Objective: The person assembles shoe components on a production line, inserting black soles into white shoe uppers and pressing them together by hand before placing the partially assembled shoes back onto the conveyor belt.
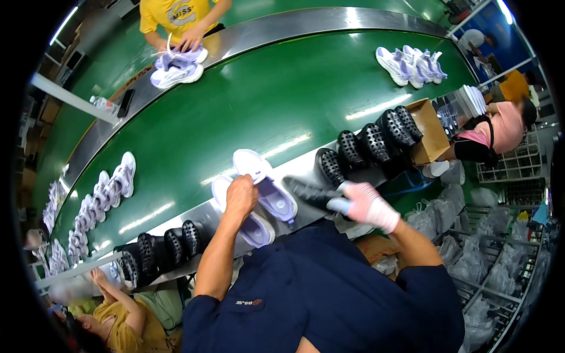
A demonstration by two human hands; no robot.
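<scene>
My bare left hand (240, 198) is closed on a pair of white and lavender sneakers in front of my body. The right sneaker (276, 197) shows its lavender inside; the left sneaker (257, 230) lies partly under my hand and wrist. My right hand (366, 206), in a pale glove, grips one end of a black studded shoe form (306, 192). Motion blurs this form, and its far end is close beside the right sneaker. Just beyond it, a row of similar black forms (372, 141) stands along the metal ledge.
A green conveyor belt (247, 100) runs across, carrying sneakers at left (103, 197) and far right (411, 66). More black forms (159, 250) line the near ledge. A cardboard box (432, 132) stands right. Co-workers sit around; one across handles sneakers (176, 67). Racks (500, 276) hold plastic bags.
</scene>
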